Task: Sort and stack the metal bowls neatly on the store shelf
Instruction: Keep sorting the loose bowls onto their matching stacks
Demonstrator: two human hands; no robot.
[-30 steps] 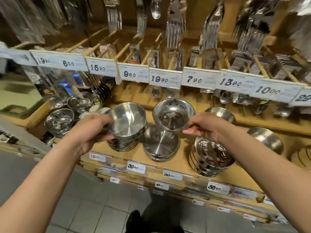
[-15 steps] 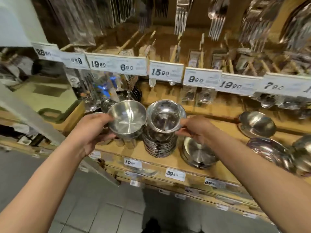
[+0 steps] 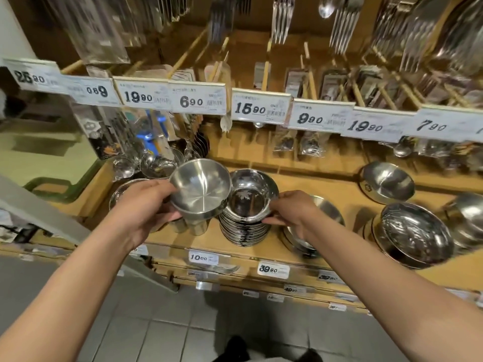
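Head view: your right hand (image 3: 290, 214) pinches the shiny patterned metal bowl (image 3: 247, 198) at its rim, seating it on the tall nested stack of steel bowls (image 3: 243, 231). Just left of that stack, your left hand (image 3: 146, 207) grips the plain brushed steel bowl (image 3: 200, 188), tilted. Next: find its matching pile. Piles behind the left hand are hidden; hanging cutlery is blurred.

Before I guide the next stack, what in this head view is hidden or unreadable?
- Left hand fingers: behind the held bowl.
- Cups under that bowl: mostly covered, count unclear.
- Bowls behind right hand: blocked by wrist.
- Whether its bowl has seated on the stack: unclear.
- Small print on price labels: blurred.
- Rightmost bowl: cut off.
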